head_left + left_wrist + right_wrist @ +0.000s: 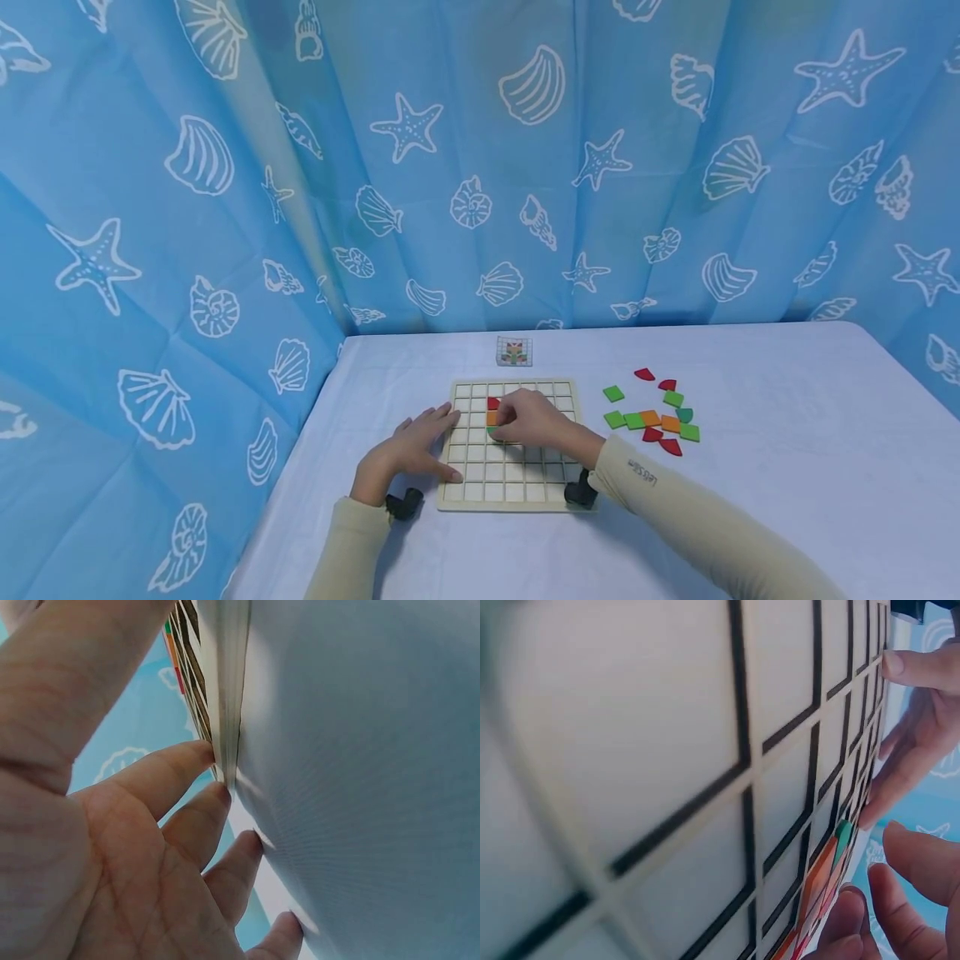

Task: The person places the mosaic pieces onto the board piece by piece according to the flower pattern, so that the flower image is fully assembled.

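A pale square board (536, 493) with a raised grid lies on the table. A red tile (492, 402), an orange tile (492, 417) and a green tile (491, 431) sit in its upper part. My right hand (534, 419) reaches over them, partly covering that area. In the right wrist view its fingertips (847, 911) are close by the orange piece, and a gap shows between thumb and the rounded green one. My left hand (416, 446) rests at the board's left edge, fingers spread along it and thumb over the lower left border.
Several loose red, green and orange tiles (649, 418) lie right of the board. A small pattern card (514, 352) stands behind the board, showing a coloured design on a grid. A blue curtain (450, 167) with white shells and starfish hangs at the back and left of the white table (787, 417).
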The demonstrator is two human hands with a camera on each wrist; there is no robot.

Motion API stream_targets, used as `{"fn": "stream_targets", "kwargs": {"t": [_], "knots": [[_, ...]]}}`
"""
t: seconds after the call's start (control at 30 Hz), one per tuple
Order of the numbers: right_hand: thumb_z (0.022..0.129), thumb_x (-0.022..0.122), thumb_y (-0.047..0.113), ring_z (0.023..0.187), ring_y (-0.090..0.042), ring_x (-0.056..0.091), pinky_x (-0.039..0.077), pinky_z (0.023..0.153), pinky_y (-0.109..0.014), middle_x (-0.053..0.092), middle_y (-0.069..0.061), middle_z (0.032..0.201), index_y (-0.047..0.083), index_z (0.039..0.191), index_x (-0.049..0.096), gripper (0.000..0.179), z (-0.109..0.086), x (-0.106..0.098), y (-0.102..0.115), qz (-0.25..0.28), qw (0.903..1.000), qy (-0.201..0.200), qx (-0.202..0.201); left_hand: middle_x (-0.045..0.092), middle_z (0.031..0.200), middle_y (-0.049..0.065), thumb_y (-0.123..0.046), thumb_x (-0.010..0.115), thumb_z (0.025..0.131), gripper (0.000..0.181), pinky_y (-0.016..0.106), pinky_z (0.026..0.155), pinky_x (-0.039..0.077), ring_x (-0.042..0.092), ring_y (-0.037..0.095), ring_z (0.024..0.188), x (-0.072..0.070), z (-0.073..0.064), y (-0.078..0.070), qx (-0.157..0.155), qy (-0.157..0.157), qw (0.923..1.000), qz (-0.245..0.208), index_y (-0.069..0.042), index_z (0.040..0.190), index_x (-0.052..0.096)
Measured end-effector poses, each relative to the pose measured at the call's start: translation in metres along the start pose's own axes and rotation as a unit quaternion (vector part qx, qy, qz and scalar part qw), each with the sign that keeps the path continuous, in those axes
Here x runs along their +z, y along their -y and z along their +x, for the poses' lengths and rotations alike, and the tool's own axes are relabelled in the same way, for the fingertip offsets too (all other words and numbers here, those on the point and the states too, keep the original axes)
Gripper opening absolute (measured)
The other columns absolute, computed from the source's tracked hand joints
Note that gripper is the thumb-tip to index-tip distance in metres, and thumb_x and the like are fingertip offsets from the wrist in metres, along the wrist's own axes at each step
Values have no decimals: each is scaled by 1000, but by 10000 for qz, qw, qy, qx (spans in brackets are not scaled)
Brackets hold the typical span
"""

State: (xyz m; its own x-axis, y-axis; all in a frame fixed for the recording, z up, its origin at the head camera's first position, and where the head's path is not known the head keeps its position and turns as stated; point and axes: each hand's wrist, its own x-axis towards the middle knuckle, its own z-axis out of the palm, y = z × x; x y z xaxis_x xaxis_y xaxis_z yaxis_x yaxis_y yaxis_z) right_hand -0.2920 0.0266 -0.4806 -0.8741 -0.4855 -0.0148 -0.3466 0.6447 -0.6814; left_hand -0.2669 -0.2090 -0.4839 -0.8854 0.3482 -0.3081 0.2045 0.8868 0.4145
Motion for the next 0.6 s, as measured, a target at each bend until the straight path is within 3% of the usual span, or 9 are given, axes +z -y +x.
{"fn": "stream_targets", "kwargs": {"t": [0.13,0.6], "knots": [[85,78,21,73,-9,59,52,67,-27,67,5,80,14,84,70,10,-9,-7,-6,163,9998,29,117,21,166,6,-47,85,73,104,61,123,10,15,32,154,0,-1,0,-46,-14,10000,6,-16,156,31],[84,79,21,78,-13,57,54,72,-26,66,5,84,16,88,70,11,-29,-37,-36,-189,9979,-223,577,21,166,6,-45,85,73,103,60,123,11,16,32,153,2,-1,0,-37,-47,10000,-17,-16,156,31]]}}
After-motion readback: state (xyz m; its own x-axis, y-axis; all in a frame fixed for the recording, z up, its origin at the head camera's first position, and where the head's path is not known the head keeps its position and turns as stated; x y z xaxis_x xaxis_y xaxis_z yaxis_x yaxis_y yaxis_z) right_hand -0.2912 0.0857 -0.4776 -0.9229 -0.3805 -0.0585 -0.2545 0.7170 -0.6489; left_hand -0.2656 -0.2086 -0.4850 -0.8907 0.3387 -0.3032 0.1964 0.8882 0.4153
